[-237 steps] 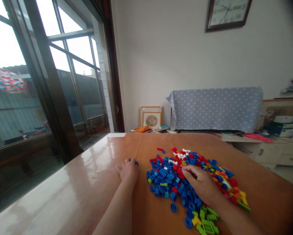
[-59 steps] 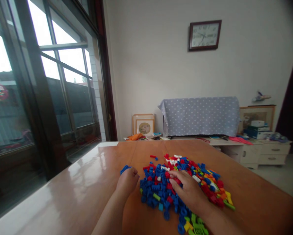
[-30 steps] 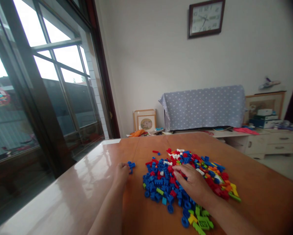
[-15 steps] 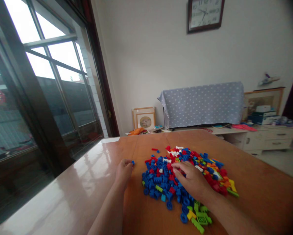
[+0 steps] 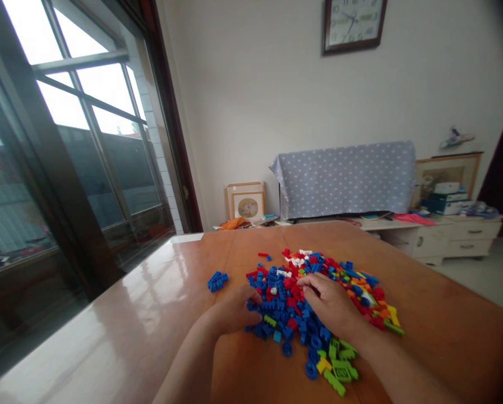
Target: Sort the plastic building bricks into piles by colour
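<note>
A mixed heap of toy building bricks (image 5: 282, 314) lies on the wooden table, mostly blue on its near left side. At that left edge is my left hand (image 5: 234, 310), thumb and fingers apart around blue bricks (image 5: 253, 306). My right hand (image 5: 331, 300) rests over the heap's middle. Its fingers are bent and its thumb stands a little apart, with the fingertips beside red bricks (image 5: 291, 289); what lies under the palm is hidden. A small separate cluster of blue bricks (image 5: 216, 281) sits left of the heap, beyond my left hand.
Green bricks (image 5: 341, 370) and blue rings (image 5: 311, 370) lie at the heap's near edge. The table (image 5: 150, 331) runs toward a low cabinet (image 5: 465, 238) by the wall. A window (image 5: 95, 123) stands on the left.
My left hand has left the small blue cluster, moving right and nearer to the main heap's edge. The cluster it covered now shows. My right hand stays over the heap, barely shifted.
</note>
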`<act>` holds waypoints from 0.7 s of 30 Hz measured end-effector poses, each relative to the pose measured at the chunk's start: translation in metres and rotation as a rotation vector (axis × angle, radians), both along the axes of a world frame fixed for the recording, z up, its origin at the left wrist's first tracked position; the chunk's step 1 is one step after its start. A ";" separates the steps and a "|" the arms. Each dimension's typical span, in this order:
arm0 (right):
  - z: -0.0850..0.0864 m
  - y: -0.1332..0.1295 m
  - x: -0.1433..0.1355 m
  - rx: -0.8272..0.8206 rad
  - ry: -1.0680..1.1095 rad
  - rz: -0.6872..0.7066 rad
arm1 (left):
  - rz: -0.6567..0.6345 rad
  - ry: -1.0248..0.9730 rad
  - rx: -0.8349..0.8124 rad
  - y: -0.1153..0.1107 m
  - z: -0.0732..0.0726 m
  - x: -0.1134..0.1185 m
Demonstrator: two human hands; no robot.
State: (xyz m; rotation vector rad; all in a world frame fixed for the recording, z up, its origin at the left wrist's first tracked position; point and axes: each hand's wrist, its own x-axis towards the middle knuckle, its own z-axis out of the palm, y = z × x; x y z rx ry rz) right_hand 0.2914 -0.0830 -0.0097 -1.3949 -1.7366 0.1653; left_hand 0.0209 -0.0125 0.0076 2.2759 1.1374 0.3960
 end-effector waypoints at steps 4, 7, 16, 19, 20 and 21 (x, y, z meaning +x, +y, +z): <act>0.002 -0.001 -0.005 -0.010 -0.018 0.027 | -0.007 0.035 0.108 0.001 -0.004 0.006; 0.003 -0.002 -0.007 -0.021 -0.026 0.036 | 0.027 0.022 0.225 0.003 -0.009 0.014; 0.002 -0.002 -0.007 -0.013 -0.003 0.039 | -0.019 0.143 0.333 -0.006 -0.006 0.028; 0.000 -0.002 -0.006 -0.018 -0.015 0.044 | -0.019 0.204 0.351 -0.006 -0.007 0.029; -0.001 -0.001 -0.006 -0.020 -0.020 0.045 | -0.022 0.209 0.358 -0.006 -0.007 0.029; -0.002 -0.001 -0.006 -0.020 -0.023 0.045 | -0.025 0.208 0.365 -0.006 -0.008 0.029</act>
